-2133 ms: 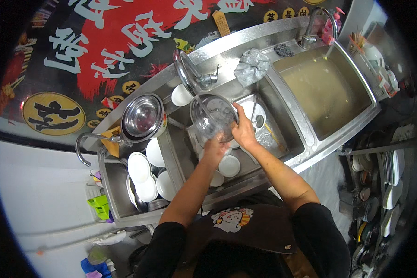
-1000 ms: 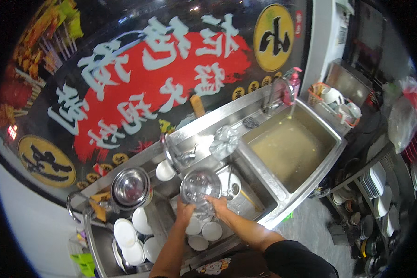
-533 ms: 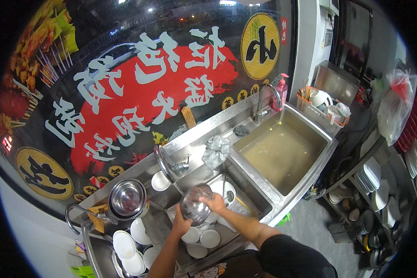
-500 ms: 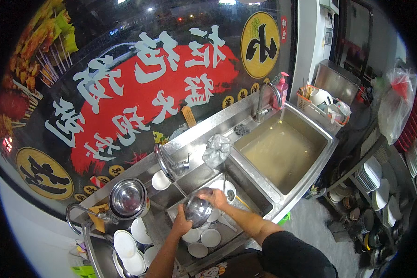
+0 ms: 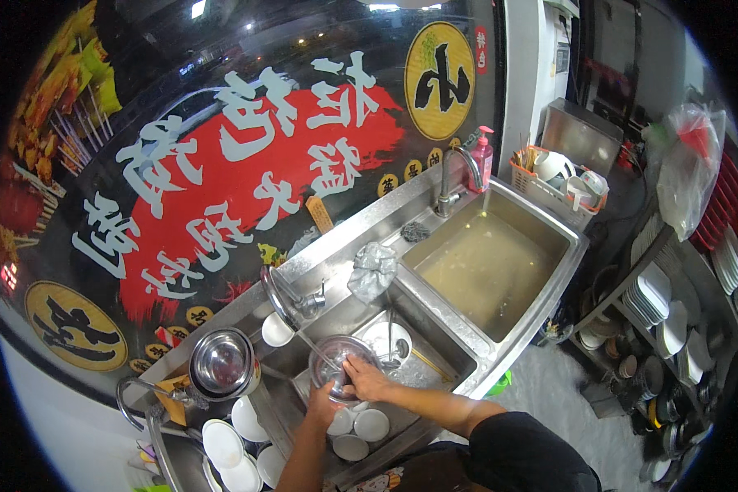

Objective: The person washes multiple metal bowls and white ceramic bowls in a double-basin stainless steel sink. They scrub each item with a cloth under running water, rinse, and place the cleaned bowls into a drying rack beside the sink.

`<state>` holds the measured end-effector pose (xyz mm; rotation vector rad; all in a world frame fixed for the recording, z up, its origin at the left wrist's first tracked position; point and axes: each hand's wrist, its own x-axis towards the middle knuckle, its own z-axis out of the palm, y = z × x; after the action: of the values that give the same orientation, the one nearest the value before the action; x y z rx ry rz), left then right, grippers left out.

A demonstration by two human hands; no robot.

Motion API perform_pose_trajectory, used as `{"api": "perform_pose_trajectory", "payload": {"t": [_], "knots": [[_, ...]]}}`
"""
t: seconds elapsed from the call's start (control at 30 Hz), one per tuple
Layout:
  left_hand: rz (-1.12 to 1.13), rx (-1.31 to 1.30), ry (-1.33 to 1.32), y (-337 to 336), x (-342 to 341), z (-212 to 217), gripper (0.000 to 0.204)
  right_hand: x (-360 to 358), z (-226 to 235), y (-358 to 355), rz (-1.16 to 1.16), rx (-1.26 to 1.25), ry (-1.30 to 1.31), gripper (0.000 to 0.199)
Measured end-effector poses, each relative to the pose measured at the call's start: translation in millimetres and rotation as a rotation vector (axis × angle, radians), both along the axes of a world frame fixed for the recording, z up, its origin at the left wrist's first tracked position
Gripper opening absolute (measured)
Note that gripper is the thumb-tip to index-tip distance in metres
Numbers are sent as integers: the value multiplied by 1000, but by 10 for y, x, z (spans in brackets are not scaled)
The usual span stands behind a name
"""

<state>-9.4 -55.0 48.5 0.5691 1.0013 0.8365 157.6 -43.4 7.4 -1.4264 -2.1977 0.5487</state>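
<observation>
Round bowl: the shiny round bowl point(image 5: 324, 351) is over the middle basin point(image 5: 422, 316), between that basin's back and near edges, with its mouth up; both hands are on its near side.
Left hand: the left hand point(image 5: 323, 402) is closed on the bowl's near-left rim.
Right hand: the right hand point(image 5: 366, 380) crosses the near-right rim, its fingers extended over the bowl's mouth; whether it grips the wall, I cannot tell.
Tap: the middle tap point(image 5: 275, 299) arches from the back ledge, a thin stream running from it to the bowl.
Small white bowls: three small white bowls point(image 5: 372, 425) sit below the hands, toward the middle basin's near edge.
White plate: the white plate point(image 5: 375, 334), with a ladle point(image 5: 400, 349) on it, lies beyond the right hand, toward the back-right corner.
Stick: a yellow stick point(image 5: 431, 365) lies near the right edge.
Metal bowls: stacked metal bowls point(image 5: 221, 365) stand left of the hands, by the back-left corner.
</observation>
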Motion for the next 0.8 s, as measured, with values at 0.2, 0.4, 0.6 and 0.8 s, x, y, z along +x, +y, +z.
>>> {"api": "perform_pose_trajectory", "payload": {"t": [0.2, 0.4, 0.6, 0.8], "knots": [[189, -5, 131, 82, -402, -550, 56, -458, 498, -101, 290, -327, 302, 45], [169, -10, 71, 2, -69, -103, 54, 389, 370, -58, 308, -219, -115, 46], [216, 89, -16, -53, 133, 91, 50, -218, 548, -34, 190, -364, 229, 53], [343, 19, 116, -28, -131, 183, 61, 438, 352, -84, 478, 194, -171, 45]]}}
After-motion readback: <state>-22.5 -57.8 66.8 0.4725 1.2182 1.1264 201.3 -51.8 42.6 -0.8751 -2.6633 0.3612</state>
